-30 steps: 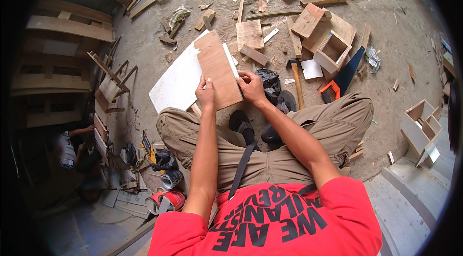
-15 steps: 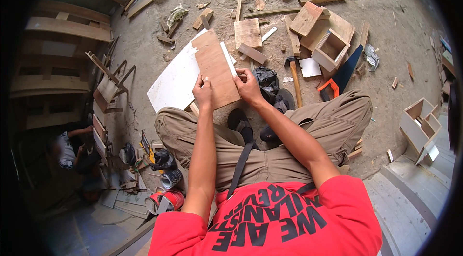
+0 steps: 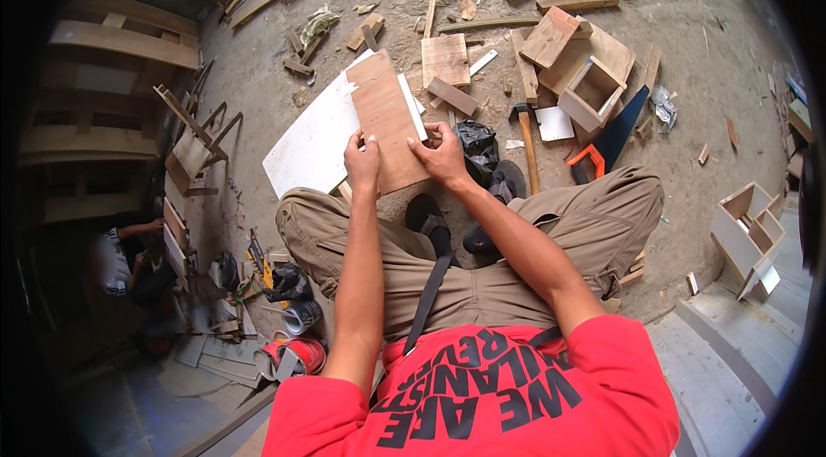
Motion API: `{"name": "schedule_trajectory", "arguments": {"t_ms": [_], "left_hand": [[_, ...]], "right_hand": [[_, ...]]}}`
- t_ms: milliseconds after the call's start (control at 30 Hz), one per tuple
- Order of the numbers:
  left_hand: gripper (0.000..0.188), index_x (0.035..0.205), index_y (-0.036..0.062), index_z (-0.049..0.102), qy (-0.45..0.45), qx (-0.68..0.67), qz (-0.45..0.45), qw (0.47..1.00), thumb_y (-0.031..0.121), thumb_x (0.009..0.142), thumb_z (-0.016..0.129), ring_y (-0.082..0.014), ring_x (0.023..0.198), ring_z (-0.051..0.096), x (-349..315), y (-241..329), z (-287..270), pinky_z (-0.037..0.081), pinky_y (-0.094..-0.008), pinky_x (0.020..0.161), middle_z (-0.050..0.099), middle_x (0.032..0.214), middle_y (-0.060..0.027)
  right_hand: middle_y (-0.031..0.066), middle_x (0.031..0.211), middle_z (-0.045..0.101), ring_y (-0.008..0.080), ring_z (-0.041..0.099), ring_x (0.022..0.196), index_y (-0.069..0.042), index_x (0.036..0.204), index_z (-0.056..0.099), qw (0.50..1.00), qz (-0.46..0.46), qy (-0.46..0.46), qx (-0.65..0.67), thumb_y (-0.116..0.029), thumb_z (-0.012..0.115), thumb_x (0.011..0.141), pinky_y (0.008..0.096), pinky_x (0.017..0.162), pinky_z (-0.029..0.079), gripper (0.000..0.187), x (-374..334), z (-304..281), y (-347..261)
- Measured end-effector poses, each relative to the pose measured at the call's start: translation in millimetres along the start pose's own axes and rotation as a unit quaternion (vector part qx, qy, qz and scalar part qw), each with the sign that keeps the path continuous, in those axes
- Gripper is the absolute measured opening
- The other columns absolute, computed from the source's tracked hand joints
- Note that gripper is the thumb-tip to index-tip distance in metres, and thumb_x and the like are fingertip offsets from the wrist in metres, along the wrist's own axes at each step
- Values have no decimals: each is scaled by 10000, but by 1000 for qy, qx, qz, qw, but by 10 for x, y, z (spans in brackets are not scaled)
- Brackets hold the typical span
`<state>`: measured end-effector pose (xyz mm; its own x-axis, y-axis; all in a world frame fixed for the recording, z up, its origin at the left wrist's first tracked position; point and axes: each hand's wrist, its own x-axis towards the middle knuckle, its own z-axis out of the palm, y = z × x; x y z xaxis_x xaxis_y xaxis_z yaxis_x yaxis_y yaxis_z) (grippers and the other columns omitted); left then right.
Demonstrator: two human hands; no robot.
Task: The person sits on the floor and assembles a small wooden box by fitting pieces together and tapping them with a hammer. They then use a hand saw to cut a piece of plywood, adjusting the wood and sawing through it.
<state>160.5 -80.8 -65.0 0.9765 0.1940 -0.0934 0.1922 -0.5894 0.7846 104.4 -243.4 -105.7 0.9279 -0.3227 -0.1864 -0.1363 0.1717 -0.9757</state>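
Observation:
Between my knees I hold a reddish-brown plywood piece (image 3: 383,117) at its near end, with a white strip showing along its right edge. My left hand (image 3: 362,162) grips the left edge, thumb on the top face. My right hand (image 3: 442,156) is closed on the right edge, its thumb also on top; the fingertips underneath are hidden. A larger white board (image 3: 311,143) lies below and to the left of the plywood, partly covered by it. To the right of my feet lies a claw hammer (image 3: 528,147) with a wooden handle.
A handsaw (image 3: 621,132) with an orange handle lies to the right, beside a small wooden box (image 3: 594,94). Another compartmented box (image 3: 747,229) stands far right. Scrap wood (image 3: 445,59) litters the ground ahead. Cans (image 3: 301,356) stand at left; another person (image 3: 116,263) sits farther off.
The right thumb has shifted slightly inward and down over the plywood's face. Both hands keep their hold, and the plywood has barely moved.

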Motion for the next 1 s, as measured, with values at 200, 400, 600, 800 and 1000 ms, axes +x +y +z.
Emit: {"name": "schedule_trajectory", "arguments": {"t_ms": [200,400,600,800,1000], "left_hand": [[494,1355,23,520,29,279,234,931,148,889,622,-347,1388,379,185,599,-9,322,-522,1097,445,1443,-196],[531,1506,107,378,-68,317,344,881,307,1015,406,-266,1493,244,684,564,382,167,-495,1208,304,1601,-89],[556,1552,116,300,-84,343,318,880,306,1031,339,-241,1505,228,669,397,363,111,-478,1229,273,1621,-85],[532,1540,139,332,-77,319,320,889,293,1031,345,-227,1500,242,687,476,382,122,-466,1231,291,1615,-72],[517,1533,158,356,-72,324,304,893,276,1029,358,-214,1495,254,661,444,350,128,-460,1231,310,1608,-56]], "right_hand": [[138,910,730,192,711,814,24,1113,623,999,3,17,28,-283,823,784,322,745,564,492,-10,22,-34],[145,963,708,194,698,842,34,1154,598,1000,-6,-8,5,-344,806,823,316,726,569,544,33,-39,-2],[95,938,658,132,660,736,7,1155,547,986,107,93,84,-390,695,933,261,587,552,478,314,-788,23],[219,1032,676,365,651,1012,37,1138,595,896,171,257,-320,-372,702,856,462,946,503,508,516,-2063,1273],[250,1316,539,400,530,1228,-6,1194,584,781,340,221,-475,-347,703,846,509,1014,453,502,156,-1940,1612]]}}
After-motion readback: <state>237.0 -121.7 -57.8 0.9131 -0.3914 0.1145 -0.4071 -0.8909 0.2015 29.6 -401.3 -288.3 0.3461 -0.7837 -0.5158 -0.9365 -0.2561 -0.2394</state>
